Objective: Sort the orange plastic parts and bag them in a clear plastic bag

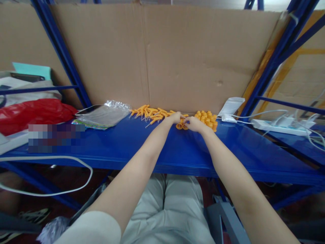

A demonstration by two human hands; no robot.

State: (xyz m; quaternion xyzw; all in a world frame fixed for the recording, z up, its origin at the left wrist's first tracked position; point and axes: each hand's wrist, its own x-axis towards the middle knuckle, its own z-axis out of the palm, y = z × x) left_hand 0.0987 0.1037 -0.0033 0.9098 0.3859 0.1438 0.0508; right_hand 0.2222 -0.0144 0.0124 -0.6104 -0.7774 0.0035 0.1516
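Note:
My left hand (176, 118) and my right hand (193, 124) meet at the back of the blue table, fingers closed around a small orange plastic piece (181, 120) that they mostly cover. Just below the fingertips, two orange round pieces (179, 126) show their open ends. Left of my left hand lies a loose heap of orange handles with metal spiral wires (154, 114), like small corkscrews. Close beside my right hand, several orange cup-like pieces (206, 119) stand packed together in a block.
A clear plastic bag (109, 113) lies left of the handles, near a red bag (35, 113). Cardboard (182, 57) walls off the back. On the right are a white packet (231, 107) and a power strip (281, 127) with cables. A white cable (83, 166) loops past the front left edge.

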